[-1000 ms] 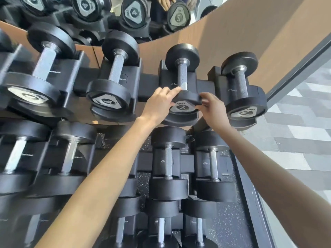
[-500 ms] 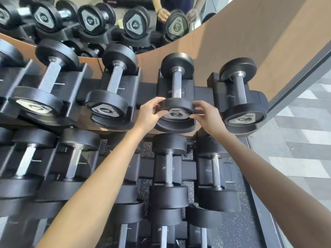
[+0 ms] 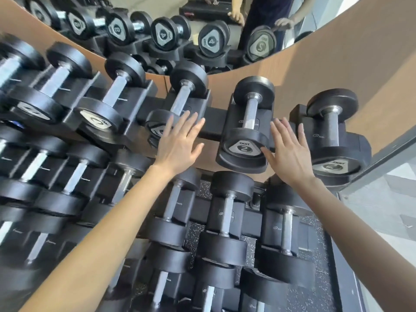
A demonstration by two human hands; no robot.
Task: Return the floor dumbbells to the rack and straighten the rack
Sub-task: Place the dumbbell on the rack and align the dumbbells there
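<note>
On the top tier of the rack, second cradle from the right end: the dumbbell marked 2 sits in its black cradle, handle running front to back, labelled head nearest the camera. Left hand is flat, fingers straight and spread, holding nothing. It overlaps the near head of the neighbouring dumbbell one cradle to the left, contact unclear. Right hand is also flat, fingers straight and spread, nothing gripped. It lies between the dumbbell marked 2 and the end dumbbell, also labelled 2, in the last cradle at the rack's right end. Right thumb tip is at the edge of the labelled head, touching or just beside, cannot tell. Lower tiers hold more black dumbbells. A mirror above the rack reflects labels and the person's hands. Wood panel is behind.
</note>
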